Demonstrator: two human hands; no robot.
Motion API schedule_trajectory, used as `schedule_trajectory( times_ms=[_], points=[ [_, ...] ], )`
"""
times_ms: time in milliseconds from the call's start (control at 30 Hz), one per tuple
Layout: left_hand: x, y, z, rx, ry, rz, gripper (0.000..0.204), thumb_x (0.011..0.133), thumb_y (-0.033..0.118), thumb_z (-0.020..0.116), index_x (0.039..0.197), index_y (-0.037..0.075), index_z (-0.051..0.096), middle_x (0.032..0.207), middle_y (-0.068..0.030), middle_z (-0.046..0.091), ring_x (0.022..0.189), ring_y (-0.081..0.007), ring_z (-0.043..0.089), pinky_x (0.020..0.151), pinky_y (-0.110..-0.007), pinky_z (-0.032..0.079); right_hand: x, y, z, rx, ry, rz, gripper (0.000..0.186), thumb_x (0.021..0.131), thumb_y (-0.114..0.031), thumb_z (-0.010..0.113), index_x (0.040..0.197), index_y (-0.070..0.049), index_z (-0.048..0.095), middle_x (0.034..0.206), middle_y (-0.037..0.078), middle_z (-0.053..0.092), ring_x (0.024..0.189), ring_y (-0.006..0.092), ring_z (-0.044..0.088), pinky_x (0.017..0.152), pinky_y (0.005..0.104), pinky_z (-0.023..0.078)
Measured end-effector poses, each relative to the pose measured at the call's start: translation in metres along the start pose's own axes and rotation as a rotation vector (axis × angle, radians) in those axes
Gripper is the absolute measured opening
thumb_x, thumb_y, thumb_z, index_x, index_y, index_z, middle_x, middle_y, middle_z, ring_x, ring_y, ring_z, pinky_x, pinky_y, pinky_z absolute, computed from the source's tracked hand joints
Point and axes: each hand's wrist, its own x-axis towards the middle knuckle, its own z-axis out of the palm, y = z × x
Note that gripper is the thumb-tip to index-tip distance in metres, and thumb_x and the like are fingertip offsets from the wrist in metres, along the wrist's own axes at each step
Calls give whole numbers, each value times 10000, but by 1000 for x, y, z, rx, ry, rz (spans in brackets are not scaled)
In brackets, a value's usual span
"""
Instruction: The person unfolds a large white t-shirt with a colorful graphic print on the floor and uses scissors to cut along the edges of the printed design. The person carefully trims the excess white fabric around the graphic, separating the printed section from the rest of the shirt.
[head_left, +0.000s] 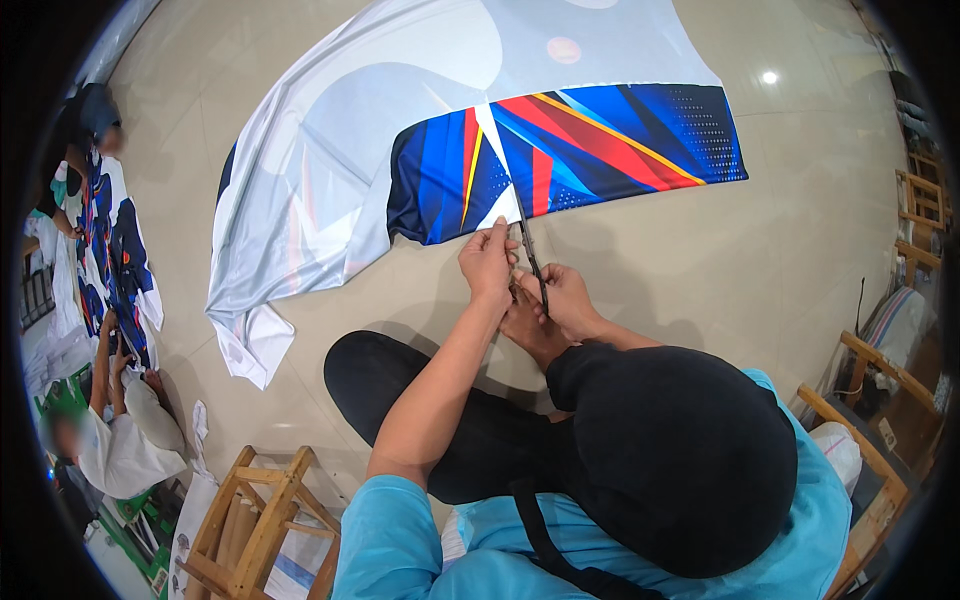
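A large fabric piece lies spread on the floor, its pale reverse side (400,110) up and one folded-over part showing a blue, red and yellow printed face (600,140). My left hand (486,264) pinches the near edge of the printed part, beside a white wedge in the pattern. Just right of it, my right hand (562,302) is closed round the handles of dark scissors (529,245). Their blades point away from me and reach into the fabric at the lower end of the white strip. My bare foot (530,328) rests between and below the two hands.
Beige floor tiles (800,210) surround the fabric. At the lower left stands a wooden stool (255,520); wooden frames (865,480) line the right side. Two people sit at the far left, with more printed fabric (115,250) between them.
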Motion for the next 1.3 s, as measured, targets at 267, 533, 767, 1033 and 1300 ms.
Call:
schedule_trajectory(
  times_ms=[267,533,767,1033,1300],
  points=[
    [0,1,0,3,3,-20,270,994,275,735,877,45,658,714,-30,647,531,-65,512,484,-237,386,0,2,-1,-17,-11,-2,424,900,-376,817,790,-48,571,627,40,597,488,103,562,424,263,445],
    [5,-5,-1,-11,3,10,272,995,263,734,881,27,658,718,-43,647,526,-71,502,482,-244,392,0,-2,2,11,-2,-40,424,906,-374,811,783,-51,566,633,42,601,507,101,565,441,256,437],
    [3,-5,-2,-29,-19,8,252,978,272,754,902,46,671,745,-27,625,584,-80,503,537,-247,406,7,-16,2,60,-50,-10,414,912,-371,818,860,-76,532,651,26,575,521,86,545,446,234,413],
    [4,-7,-3,-32,-2,29,262,972,282,760,905,43,675,760,-27,624,614,-82,522,553,-249,420,14,-12,4,31,-32,-33,449,893,-405,825,835,-19,603,645,42,609,518,96,555,457,249,426],
    [5,-8,-2,-13,4,44,275,982,268,751,877,26,674,733,-40,646,584,-71,516,529,-242,409,14,-16,3,31,-32,-3,410,914,-365,821,837,-62,555,622,20,588,488,76,529,436,222,396]
  ],
)
